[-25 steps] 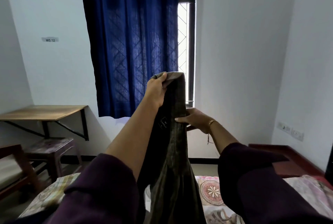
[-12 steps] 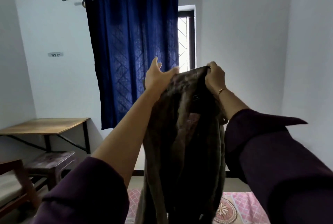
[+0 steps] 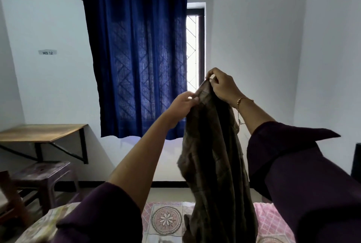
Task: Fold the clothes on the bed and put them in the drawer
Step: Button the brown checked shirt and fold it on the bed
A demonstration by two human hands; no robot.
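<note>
A dark brown checked garment (image 3: 213, 155) hangs in the air in front of me, above the bed (image 3: 166, 219) with its patterned pink cover. My right hand (image 3: 222, 86) pinches the garment's top edge between thumb and fingers. My left hand (image 3: 181, 106) grips the same top edge just to the left and a little lower. The cloth drops in loose folds down to the bed. No drawer is in view.
A blue curtain (image 3: 136, 57) covers most of a window on the far wall. A wall-mounted wooden table (image 3: 41, 132) and a dark plastic stool (image 3: 39, 174) stand at the left. A dark object (image 3: 356, 162) sits at the right edge.
Both hands have shifted right and come closer together on the garment's top edge. The right hand now holds higher than the left. The view has tilted slightly down.
</note>
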